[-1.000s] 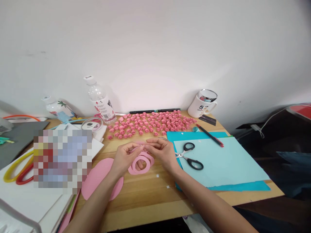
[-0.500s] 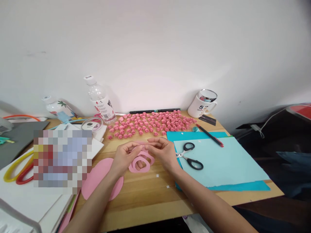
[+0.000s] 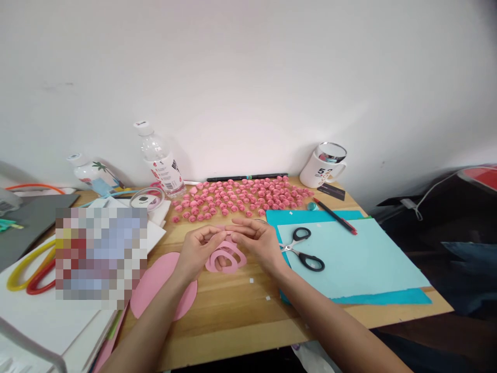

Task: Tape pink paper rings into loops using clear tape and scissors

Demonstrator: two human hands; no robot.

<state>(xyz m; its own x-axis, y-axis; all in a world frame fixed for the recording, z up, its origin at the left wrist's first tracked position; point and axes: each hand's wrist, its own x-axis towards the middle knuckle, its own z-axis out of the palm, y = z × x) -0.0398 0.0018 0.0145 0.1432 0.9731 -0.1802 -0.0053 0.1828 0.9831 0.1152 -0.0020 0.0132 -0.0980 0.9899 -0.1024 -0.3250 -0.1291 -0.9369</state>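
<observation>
Over the middle of the wooden desk (image 3: 240, 316) my left hand (image 3: 198, 248) and my right hand (image 3: 258, 238) meet, both pinching the top end of a pink paper spiral strip (image 3: 225, 259). The strip's loose coils hang down between the hands, just above the wood. Behind them lie several small rolled pink paper roses (image 3: 240, 197) in rows. A flat pink paper oval (image 3: 159, 285) rests under my left wrist. Black-handled scissors (image 3: 305, 251) lie right of my right hand on light blue paper (image 3: 357, 259).
Two plastic bottles (image 3: 157, 158) and a tape roll (image 3: 147, 199) stand at the back left; a white mug (image 3: 324, 166), a red pencil (image 3: 336, 216) and a black pen (image 3: 248, 177) sit at the back. White sheets and coloured tubes (image 3: 27, 267) fill the left.
Both hands have risen slightly and turned the strip's end, so the hanging coils look a little tighter. Nothing else on the desk has moved.
</observation>
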